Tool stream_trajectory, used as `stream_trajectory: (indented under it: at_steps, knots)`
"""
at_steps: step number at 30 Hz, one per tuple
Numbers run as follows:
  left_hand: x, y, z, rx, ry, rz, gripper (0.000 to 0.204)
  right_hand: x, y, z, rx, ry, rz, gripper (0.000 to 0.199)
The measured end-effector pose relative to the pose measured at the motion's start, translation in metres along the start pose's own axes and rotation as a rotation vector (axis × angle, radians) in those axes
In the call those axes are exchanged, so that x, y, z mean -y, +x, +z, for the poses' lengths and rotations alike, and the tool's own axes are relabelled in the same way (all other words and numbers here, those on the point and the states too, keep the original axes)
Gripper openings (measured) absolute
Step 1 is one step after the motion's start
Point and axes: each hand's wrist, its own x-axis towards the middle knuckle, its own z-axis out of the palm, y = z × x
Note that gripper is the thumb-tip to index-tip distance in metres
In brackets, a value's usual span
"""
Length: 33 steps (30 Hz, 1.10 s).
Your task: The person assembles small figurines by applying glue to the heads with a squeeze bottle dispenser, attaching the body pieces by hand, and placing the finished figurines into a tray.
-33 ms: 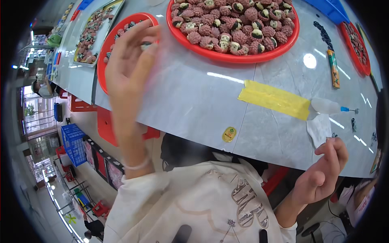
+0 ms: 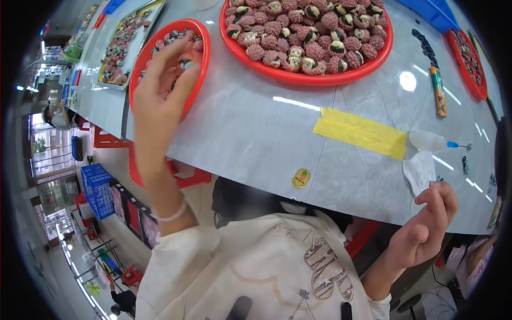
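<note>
My left hand (image 2: 162,82) is over the smaller red basin (image 2: 207,37) on the left, slightly blurred. Thumb and fingers seem to close around a small pink knobbly piece (image 2: 185,64) with a pale bluish face; blur and the pieces behind it make the grip hard to read. More pink pieces lie in this basin, partly hidden by the hand. At the lower right, my right hand (image 2: 421,229) hovers by the table edge, palm up and fingers half curled. Its thumb stands apart, and I see nothing in it. A white paper (image 2: 420,173) lies just beyond its fingertips.
A large red basin (image 2: 320,80) heaped with pink, cream-and-black pieces stands ahead. Yellow tape (image 2: 360,132), a translucent blue-tipped bottle (image 2: 426,141), a green-orange tube (image 2: 438,90) and small black bits (image 2: 425,48) lie rightward. Beyond the left basin is a tray (image 2: 128,45).
My left hand has moved left and slightly down over the smaller basin, showing more of its contents and far rim. My right hand has stayed put.
</note>
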Motion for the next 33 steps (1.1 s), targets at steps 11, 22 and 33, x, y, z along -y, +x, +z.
stream_trajectory:
  at_steps: [11, 22, 33]
  knots:
    - [-0.018, 0.051, 0.041, 0.246, 0.474, 0.414, 0.02, -0.001, 0.007, 0.003, -0.001, 0.125, 0.123, 0.03]
    - [-0.039, 0.053, 0.062, 0.208, 0.272, 0.574, 0.018, -0.027, 0.006, -0.019, -0.241, 0.058, 0.281, 0.018]
    - [-0.053, -0.04, 0.1, 0.506, -1.067, -0.144, 0.032, -0.03, 0.035, 0.014, 0.121, 0.098, 0.383, 0.032]
